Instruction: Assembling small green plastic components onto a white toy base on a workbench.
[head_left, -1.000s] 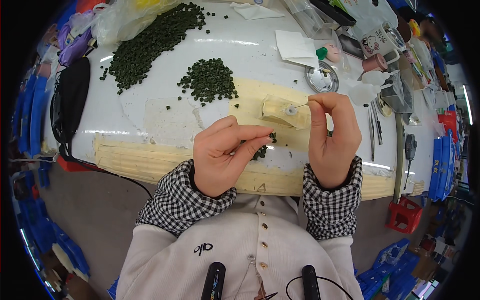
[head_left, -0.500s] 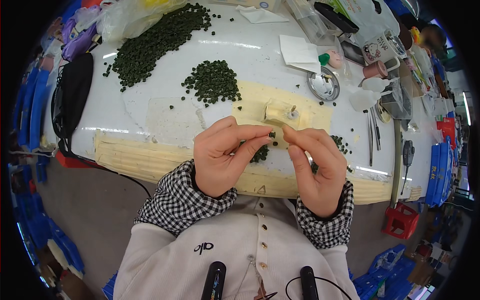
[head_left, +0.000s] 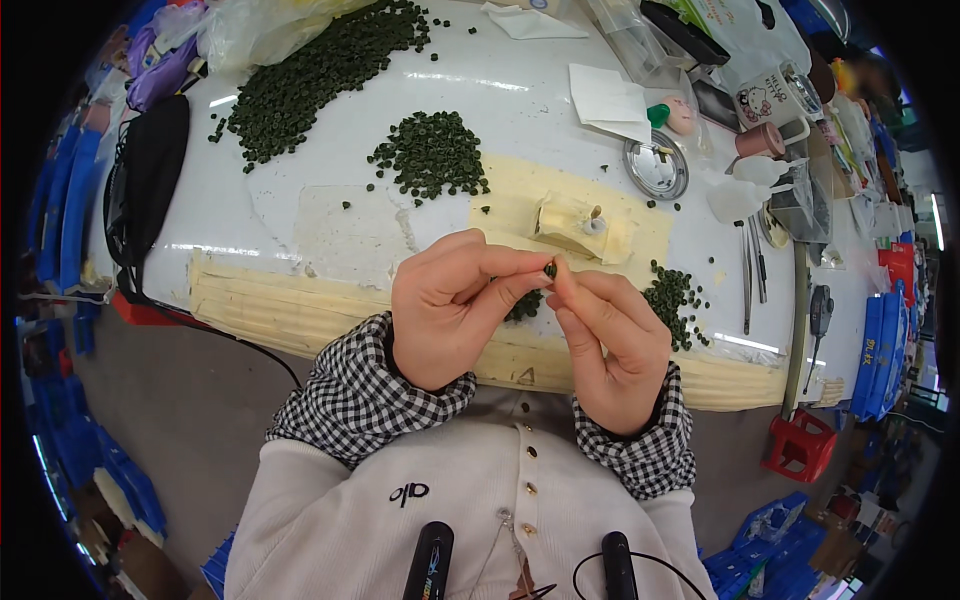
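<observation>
Between the thumb and forefinger of my left hand (head_left: 445, 310) is a small dark green round part (head_left: 550, 270), pinched above the near edge of the table. The fingertips of my right hand (head_left: 618, 340) meet it from the other side, curled in and closed; whatever they may hold is too small or hidden. Beyond both hands is a cream-coloured taped block (head_left: 575, 222) with a small peg (head_left: 596, 222) standing up from it. A few similar green parts (head_left: 523, 306) show partly behind my left fingers. More of them (head_left: 675, 300) lie scattered to the right of my right hand.
A large heap of green parts (head_left: 300, 90) and a smaller pile (head_left: 430, 155) lie farther back. On the right are a round metal dish (head_left: 656, 166), tweezers (head_left: 746, 280), white tissues (head_left: 608, 100) and a mug (head_left: 768, 98). A black cloth bag (head_left: 150, 190) is at left.
My right hand has moved left, and its fingertips now touch the small green part in my left fingers. More of the loose parts on the right have come into sight.
</observation>
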